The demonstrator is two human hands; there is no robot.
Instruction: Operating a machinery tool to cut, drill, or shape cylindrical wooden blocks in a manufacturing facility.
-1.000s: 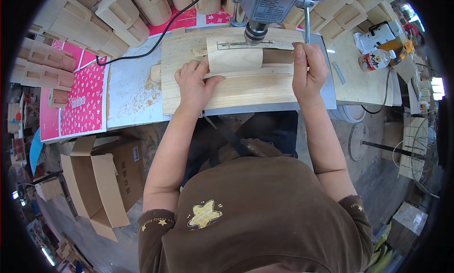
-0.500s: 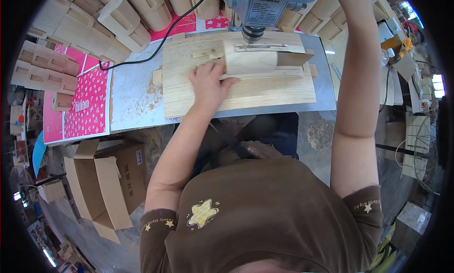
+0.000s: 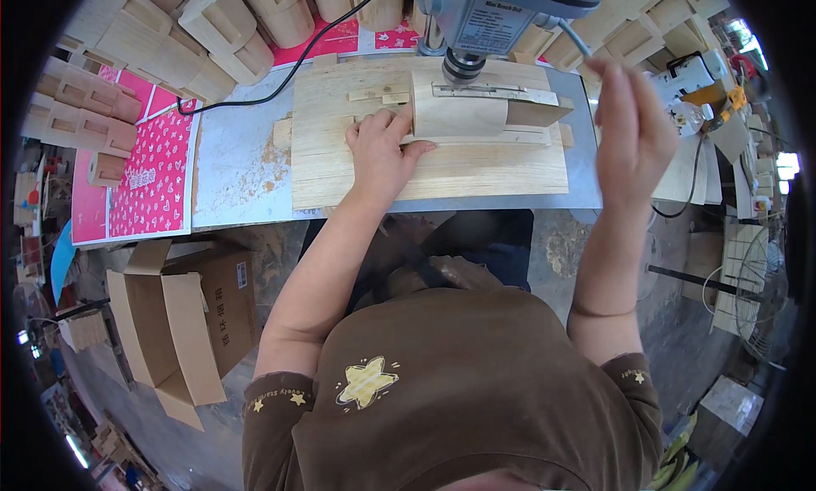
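Note:
A pale, rounded wooden piece lies under the chuck of a grey-blue bench drill. A narrow slot runs along its upper side, and a thin flat part juts out at its right. My left hand grips the piece's left end, thumb along the near side and fingers against the end. Beneath is a flat wooden board with strips fixed on it. At the right, my right hand is raised with curled fingers around the end of the drill's lever; motion blurs it slightly.
Rounded wooden pieces are stacked along the back and left of the table. A black cable crosses the back left. An open cardboard box stands on the floor at left. A clear bottle is at the far right.
My right hand has come down from beyond the top edge, and the drill's lever now shows beside it. My left hand keeps its hold on the wooden piece. The whole view has shifted slightly.

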